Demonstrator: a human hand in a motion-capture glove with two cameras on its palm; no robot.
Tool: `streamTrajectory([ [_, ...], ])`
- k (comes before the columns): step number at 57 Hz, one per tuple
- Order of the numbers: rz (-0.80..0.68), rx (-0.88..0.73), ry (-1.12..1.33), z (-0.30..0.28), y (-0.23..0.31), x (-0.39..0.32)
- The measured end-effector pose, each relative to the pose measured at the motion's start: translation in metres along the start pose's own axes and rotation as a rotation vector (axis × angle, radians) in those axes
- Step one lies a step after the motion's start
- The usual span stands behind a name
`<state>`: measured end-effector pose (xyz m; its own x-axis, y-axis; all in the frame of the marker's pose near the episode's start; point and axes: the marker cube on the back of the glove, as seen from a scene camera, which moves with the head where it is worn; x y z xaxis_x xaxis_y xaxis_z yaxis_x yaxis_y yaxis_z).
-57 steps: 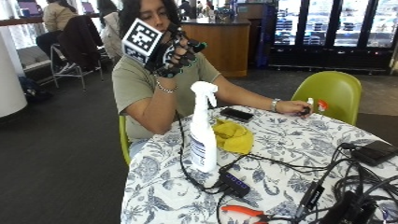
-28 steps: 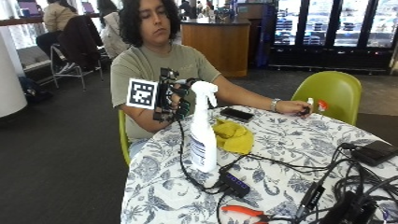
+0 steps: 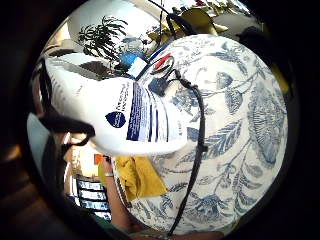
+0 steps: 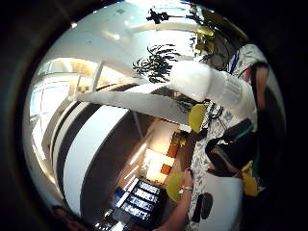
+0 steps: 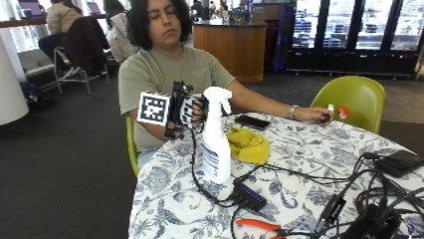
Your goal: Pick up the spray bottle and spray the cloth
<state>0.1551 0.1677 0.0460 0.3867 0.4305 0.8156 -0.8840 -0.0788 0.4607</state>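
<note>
A white spray bottle [image 5: 215, 149] stands upright on the flower-patterned table [image 5: 318, 164], near the edge by the person. A crumpled yellow cloth [image 5: 250, 145] lies just behind it. My gloved right hand [image 5: 189, 107] is level with the bottle's neck, palm toward it, fingers spread and slightly curled beside the neck; whether they touch it does not show. The bottle's labelled body [image 3: 120, 120] fills the little finger side palm view, with the cloth [image 3: 140, 177] beside it. The spray head [image 4: 202, 82] shows in the thumb side view, near my fingers [image 4: 233, 149].
A black phone [image 5: 252, 122] lies behind the cloth. The person's bare left hand [image 5: 315, 115] rests on the far table edge. Black cables and a hub [image 5: 250, 195] run beside the bottle's base. Orange-handled pliers [image 5: 258, 225] lie at the front, and a green chair [image 5: 351, 97] stands behind.
My right hand came down from head height to the level of the bottle's neck and closed in on it. The bottle and the cloth stayed where they were.
</note>
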Motion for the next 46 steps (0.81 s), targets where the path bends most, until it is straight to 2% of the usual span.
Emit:
streamTrajectory([
  [7, 0.062, 0.024, -0.018, 0.001, -0.001, -0.001],
  [15, -0.003, -0.129, -0.034, -0.016, 0.023, -0.002],
  [22, 0.101, -0.205, 0.074, -0.029, 0.042, -0.01],
  [30, -0.009, -0.234, 0.11, -0.052, 0.072, -0.006],
  [35, 0.033, -0.267, 0.11, -0.071, 0.095, -0.008],
  [37, -0.002, -0.278, 0.109, -0.078, 0.103, -0.006],
  [41, -0.055, -0.188, 0.103, -0.084, 0.109, -0.005],
  [46, -0.126, -0.176, 0.108, -0.095, 0.126, -0.004],
])
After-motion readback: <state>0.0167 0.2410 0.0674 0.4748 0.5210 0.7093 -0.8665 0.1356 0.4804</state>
